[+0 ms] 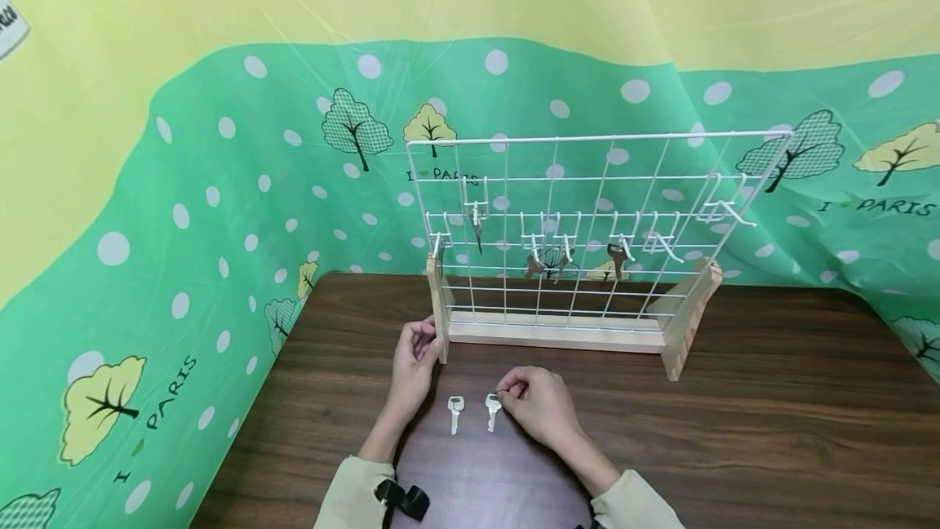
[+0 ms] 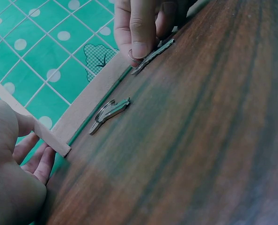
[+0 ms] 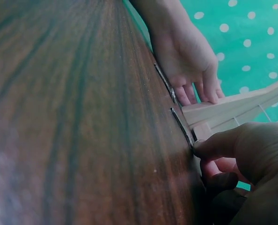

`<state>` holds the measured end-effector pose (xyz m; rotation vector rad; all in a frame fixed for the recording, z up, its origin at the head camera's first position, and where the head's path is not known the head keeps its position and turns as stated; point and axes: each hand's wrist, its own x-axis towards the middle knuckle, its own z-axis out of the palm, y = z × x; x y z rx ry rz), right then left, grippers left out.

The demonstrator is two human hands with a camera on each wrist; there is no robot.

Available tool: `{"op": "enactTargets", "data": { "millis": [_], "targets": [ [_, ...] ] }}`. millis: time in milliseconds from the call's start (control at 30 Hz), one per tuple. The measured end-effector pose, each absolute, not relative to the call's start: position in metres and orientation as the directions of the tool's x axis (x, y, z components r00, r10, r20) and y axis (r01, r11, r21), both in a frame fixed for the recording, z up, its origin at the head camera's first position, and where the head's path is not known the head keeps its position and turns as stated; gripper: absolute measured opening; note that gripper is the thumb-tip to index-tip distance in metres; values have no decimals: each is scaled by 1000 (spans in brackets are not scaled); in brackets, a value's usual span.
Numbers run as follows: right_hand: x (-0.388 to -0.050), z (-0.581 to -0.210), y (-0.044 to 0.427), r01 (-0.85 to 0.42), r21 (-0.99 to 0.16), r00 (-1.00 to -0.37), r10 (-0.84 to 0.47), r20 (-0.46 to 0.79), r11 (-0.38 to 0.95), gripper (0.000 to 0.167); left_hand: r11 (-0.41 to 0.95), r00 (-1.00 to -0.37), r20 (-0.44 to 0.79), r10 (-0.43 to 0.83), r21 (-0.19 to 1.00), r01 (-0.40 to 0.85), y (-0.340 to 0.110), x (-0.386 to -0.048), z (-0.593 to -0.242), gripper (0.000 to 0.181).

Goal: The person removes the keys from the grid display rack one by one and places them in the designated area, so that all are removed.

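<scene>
Two silver keys lie on the brown wooden table in front of a white wire rack (image 1: 554,333). My right hand (image 1: 542,406) pinches the ring end of the right key (image 1: 491,415) between thumb and finger; the key's blade rests on the table. The left key (image 1: 455,415) lies untouched, its ring visible in the left wrist view (image 2: 110,115). My left hand (image 1: 413,366) grips the foot of the rack's left wooden side (image 1: 439,308), thumb in front and fingers behind.
Several keys hang from white hooks on the wire grid, one of them a dark key (image 1: 618,260). A hook at the right (image 1: 664,245) holds no key. Behind stands a green and yellow patterned cloth (image 1: 294,153).
</scene>
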<state>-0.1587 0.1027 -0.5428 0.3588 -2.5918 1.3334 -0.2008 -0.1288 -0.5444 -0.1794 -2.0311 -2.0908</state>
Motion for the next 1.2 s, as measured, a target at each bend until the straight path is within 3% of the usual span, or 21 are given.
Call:
{"op": "enactTargets", "data": {
  "millis": [233,533,700,1000,1200],
  "targets": [
    [-154,-525,101,-226,-771,-974,-146,173,595,18,-19,-972,225,-74,974,227,-128,-201,-542,19],
    [-153,-518,99,-194,-756,-980,-152,126,625,15,-24,-968,239,-76,970,242,-128,-201,-544,20],
    [-153,-519,100,-208,-777,-977,-162,138,594,12,-26,-968,240,-77,970,242,-128,-201,-543,19],
    [-159,-533,106,-403,-775,-915,-241,325,487,17,-9,-967,243,-79,970,244,-129,-203,-542,17],
    [-160,-522,110,-318,-832,-935,-296,196,455,20,-17,-973,219,-75,975,221,-129,-202,-541,17]
  ]
}}
